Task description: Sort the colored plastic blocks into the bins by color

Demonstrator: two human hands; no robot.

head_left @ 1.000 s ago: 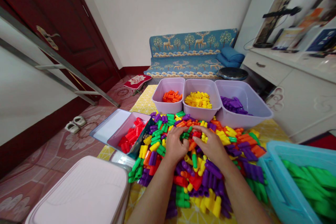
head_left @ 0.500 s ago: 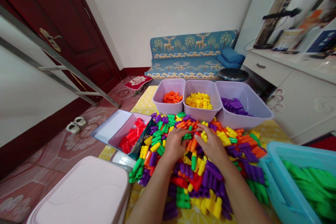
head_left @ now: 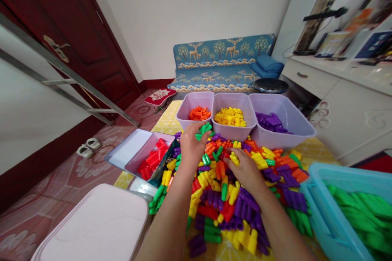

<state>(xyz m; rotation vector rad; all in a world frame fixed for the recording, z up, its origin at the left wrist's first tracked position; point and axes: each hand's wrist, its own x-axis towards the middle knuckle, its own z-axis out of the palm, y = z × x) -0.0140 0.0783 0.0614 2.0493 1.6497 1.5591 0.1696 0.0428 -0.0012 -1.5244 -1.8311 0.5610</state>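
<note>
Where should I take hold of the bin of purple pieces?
Probably take the bin of purple pieces by its right rim, coming from the right and above. That rim stands above what lies inside, and no bin hems it; the left side is hemmed by the bin of yellow pieces, and loose pieces crowd the front.

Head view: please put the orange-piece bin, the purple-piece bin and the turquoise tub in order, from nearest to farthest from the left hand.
1. Orange-piece bin: just beyond the left hand.
2. Purple-piece bin: back row, to the right.
3. Turquoise tub: far right, towards the front.
</note>
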